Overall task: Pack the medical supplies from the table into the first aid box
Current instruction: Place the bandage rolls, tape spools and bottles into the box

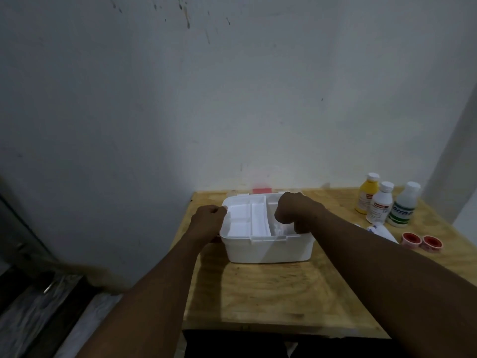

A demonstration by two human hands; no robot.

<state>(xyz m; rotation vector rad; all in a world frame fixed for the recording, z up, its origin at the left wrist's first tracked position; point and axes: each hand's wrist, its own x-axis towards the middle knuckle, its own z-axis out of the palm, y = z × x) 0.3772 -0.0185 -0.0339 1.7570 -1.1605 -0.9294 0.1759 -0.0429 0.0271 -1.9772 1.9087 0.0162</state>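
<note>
A white first aid box [268, 250] stands open on the wooden table [271, 293], with a white divided tray [247, 218] sitting in its top. My left hand [207, 222] grips the box's left rim at the tray's corner. My right hand [294, 211] reaches down over the right part of the box, fingers curled on the tray's right side; what lies under it is hidden. To the right stand a yellow bottle [367, 193], a white bottle [381, 202] and a clear bottle with a green label [404, 205]. Two red tape rolls [422, 241] and a white tube [382, 229] lie nearby.
The table stands against a grey wall; its left edge drops to a dark floor area. A red part of the box's lid [262, 191] shows behind the box. The table's near half is bare wood.
</note>
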